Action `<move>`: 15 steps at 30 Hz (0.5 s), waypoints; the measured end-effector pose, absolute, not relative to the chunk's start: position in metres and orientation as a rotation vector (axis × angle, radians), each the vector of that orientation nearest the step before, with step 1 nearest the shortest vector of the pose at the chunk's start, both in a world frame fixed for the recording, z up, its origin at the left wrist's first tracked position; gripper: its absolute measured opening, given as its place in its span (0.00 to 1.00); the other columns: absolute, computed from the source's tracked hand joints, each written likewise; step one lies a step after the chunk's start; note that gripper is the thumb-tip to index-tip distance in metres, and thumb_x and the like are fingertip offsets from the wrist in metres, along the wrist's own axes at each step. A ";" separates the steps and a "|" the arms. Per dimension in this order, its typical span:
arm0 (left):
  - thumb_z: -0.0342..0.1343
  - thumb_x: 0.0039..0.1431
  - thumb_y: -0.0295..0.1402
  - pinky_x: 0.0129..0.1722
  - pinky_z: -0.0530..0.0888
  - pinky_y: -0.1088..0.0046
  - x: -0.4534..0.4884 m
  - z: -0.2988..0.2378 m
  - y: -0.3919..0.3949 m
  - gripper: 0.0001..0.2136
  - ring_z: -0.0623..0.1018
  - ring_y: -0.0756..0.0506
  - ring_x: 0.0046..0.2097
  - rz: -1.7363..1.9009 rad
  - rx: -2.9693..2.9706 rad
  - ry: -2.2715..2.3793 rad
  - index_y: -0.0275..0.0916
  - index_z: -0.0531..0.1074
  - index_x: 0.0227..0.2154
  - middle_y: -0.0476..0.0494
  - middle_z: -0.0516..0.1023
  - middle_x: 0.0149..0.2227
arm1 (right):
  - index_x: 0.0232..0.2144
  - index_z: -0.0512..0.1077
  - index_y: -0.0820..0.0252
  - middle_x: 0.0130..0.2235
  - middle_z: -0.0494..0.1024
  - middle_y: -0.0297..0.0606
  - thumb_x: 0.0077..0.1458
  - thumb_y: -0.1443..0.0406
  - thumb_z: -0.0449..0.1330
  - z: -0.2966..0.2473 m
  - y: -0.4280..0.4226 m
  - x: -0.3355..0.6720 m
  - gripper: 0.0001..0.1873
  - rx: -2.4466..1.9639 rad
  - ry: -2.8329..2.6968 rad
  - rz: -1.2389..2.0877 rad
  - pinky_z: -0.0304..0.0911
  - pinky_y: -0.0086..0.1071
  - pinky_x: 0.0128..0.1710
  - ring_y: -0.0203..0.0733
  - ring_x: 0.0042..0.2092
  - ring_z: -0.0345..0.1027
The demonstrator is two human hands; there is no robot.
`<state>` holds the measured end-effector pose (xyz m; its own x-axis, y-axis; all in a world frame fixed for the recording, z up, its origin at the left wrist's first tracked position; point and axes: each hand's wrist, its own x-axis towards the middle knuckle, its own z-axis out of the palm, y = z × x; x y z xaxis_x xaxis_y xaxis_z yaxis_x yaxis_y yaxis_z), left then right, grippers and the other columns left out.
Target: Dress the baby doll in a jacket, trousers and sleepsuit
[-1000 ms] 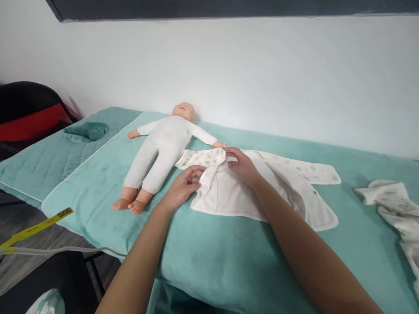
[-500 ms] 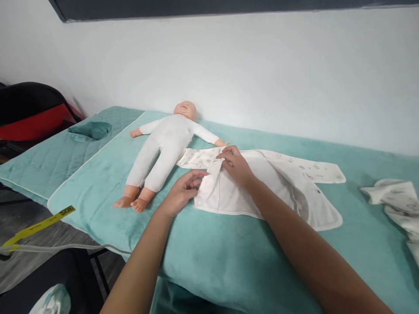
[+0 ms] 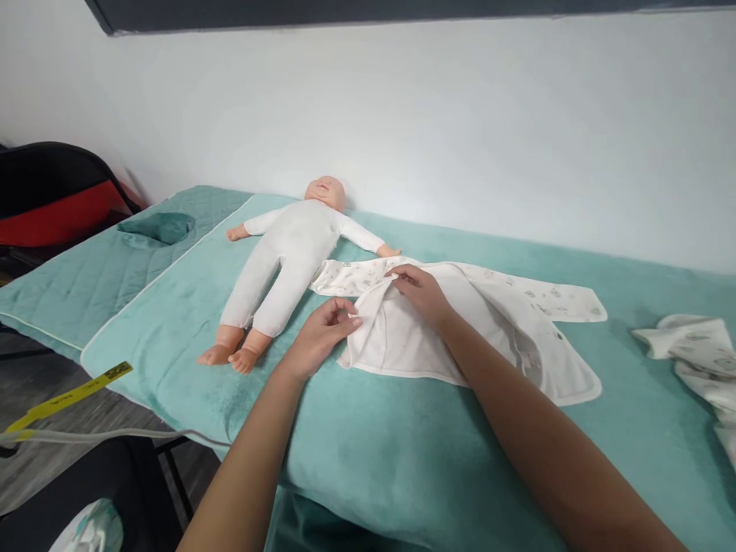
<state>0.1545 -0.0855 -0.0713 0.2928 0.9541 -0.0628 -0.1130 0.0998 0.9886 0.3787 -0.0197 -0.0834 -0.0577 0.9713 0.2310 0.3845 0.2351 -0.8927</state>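
A white baby shirt (image 3: pixel 414 345) with small prints on its sleeves lies spread on the green padded cover, its front opened outward. My right hand (image 3: pixel 424 297) pinches the upper part of the near flap's edge and holds it slightly raised. At the flap's left side, the thumb and fingers of my left hand (image 3: pixel 325 336) close on the fabric edge. A baby doll (image 3: pixel 296 238) in a white cloth body lies face up behind and to the left, one of its hands close to the shirt's sleeve.
Another printed white garment (image 3: pixel 698 345) lies crumpled at the right. The green padded cover (image 3: pixel 460 452) has a quilted section with a hole (image 3: pixel 158 228) at left. Black chairs (image 3: pixel 51 184) stand left; a white cable (image 3: pixel 115 434) and yellow tag (image 3: pixel 69 399) cross the lower left.
The flap's edge between my hands has been lifted and opened out a little. My right hand has shifted slightly right and down, and my left thumb now lies against the fabric edge.
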 end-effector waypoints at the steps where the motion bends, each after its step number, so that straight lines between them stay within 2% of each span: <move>1: 0.66 0.49 0.36 0.27 0.57 0.78 0.154 -0.072 -0.085 0.12 0.62 0.54 0.26 0.994 1.194 0.954 0.39 0.70 0.33 0.56 0.62 0.23 | 0.34 0.76 0.56 0.33 0.76 0.33 0.50 0.62 0.55 -0.083 -0.020 0.378 0.12 -1.296 -1.596 0.827 0.62 0.38 0.45 0.42 0.37 0.68; 7: 0.59 0.47 0.26 0.27 0.58 0.78 0.152 -0.070 -0.087 0.16 0.64 0.53 0.26 0.920 1.204 0.876 0.40 0.70 0.41 0.55 0.68 0.25 | 0.33 0.76 0.56 0.39 0.79 0.35 0.52 0.61 0.56 -0.082 -0.019 0.381 0.10 -1.279 -1.560 0.804 0.63 0.38 0.47 0.44 0.43 0.70; 11: 0.57 0.47 0.25 0.26 0.58 0.78 0.153 -0.070 -0.089 0.15 0.65 0.53 0.25 0.943 1.201 0.927 0.39 0.71 0.40 0.54 0.71 0.25 | 0.33 0.76 0.56 0.37 0.78 0.35 0.53 0.58 0.58 -0.086 -0.017 0.382 0.10 -1.317 -1.534 0.757 0.63 0.39 0.47 0.44 0.42 0.70; 15: 0.58 0.47 0.25 0.29 0.60 0.78 0.151 -0.073 -0.087 0.14 0.66 0.53 0.28 0.997 1.201 0.947 0.39 0.74 0.40 0.53 0.71 0.27 | 0.41 0.76 0.55 0.43 0.77 0.37 0.54 0.60 0.58 -0.089 -0.017 0.379 0.13 -1.293 -1.548 0.743 0.65 0.39 0.48 0.43 0.44 0.69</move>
